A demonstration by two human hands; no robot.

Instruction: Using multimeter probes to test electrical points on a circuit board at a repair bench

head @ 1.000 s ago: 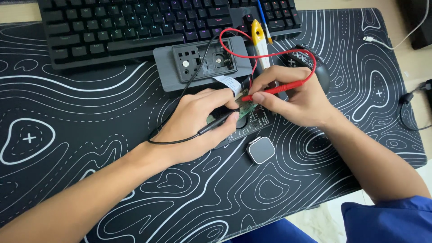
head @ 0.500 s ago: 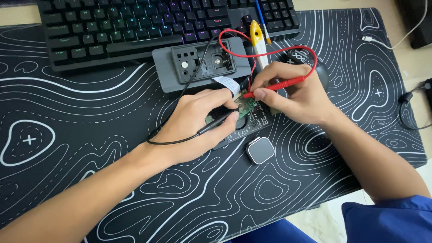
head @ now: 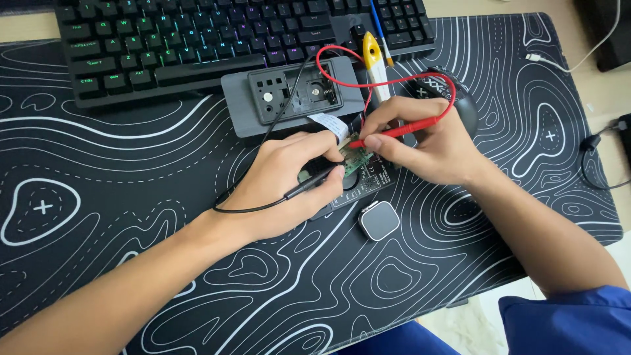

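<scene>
My left hand (head: 289,181) grips a black test probe (head: 314,184) with its tip against a small green circuit board (head: 357,160). My right hand (head: 420,141) pinches a red test probe (head: 394,130), whose tip touches the same board from the right. The board lies on a dark flat device (head: 365,184) in the middle of the black desk mat (head: 131,217). A red lead (head: 342,77) loops up from the red probe and a black lead (head: 246,197) trails from the black one. A white ribbon cable (head: 332,125) runs from the board toward a grey open casing (head: 292,95).
A backlit black keyboard (head: 197,39) lies along the far edge. A yellow-tipped tool (head: 373,56) and a black mouse (head: 453,95) sit behind my right hand. A small square grey watch body (head: 379,220) rests near the board. Cables (head: 595,154) run at the right edge.
Both hands stay on the board; the probes shift only slightly. The view has barely moved.
</scene>
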